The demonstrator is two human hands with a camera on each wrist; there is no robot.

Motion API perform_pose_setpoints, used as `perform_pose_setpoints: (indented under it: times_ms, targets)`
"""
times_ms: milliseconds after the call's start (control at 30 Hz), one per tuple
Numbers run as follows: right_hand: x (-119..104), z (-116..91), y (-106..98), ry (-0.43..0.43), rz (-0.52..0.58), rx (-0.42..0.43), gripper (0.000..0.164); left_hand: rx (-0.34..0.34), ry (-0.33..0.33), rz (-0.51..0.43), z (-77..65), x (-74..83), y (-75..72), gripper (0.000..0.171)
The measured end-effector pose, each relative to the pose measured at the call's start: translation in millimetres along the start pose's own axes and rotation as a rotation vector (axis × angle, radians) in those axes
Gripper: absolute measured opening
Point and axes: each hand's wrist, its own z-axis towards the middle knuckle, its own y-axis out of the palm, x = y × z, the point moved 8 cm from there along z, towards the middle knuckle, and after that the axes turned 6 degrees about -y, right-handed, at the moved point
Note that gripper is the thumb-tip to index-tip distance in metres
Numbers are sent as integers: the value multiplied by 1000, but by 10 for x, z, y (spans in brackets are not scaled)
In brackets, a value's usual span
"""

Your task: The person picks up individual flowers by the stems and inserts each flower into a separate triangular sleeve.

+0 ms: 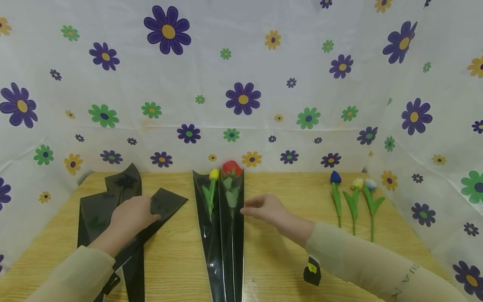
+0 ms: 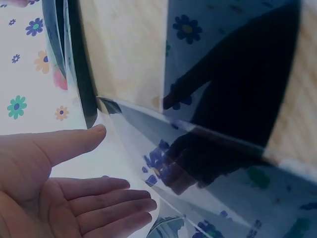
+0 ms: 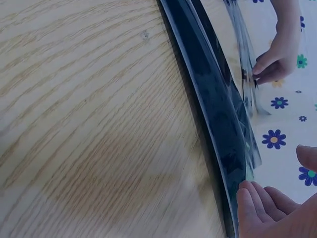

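The table (image 1: 275, 260) bears wrapped flowers (image 1: 228, 228), bottoms cropped.

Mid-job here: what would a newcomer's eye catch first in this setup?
Probably the red rose, bright against its black sleeve, near the far edge of the table, at centre. Next, the white backdrop printed with flowers, rising behind, then the loose black wrappers spread around the left hand.

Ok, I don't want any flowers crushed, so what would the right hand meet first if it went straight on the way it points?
Most likely the black sleeve around the rose. The right hand is at its edge, perhaps already touching; depth is unclear.
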Motion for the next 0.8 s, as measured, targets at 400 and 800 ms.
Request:
perform_pose_setpoints:
  times_ms: [400,800]
  targets:
    - [-79,31,182,-20,48,-62,39,30,41,32,-17,36,63,26]
    - [-178,4,483,-36,116,-160,38,115,86,38,-17,49,120,17]
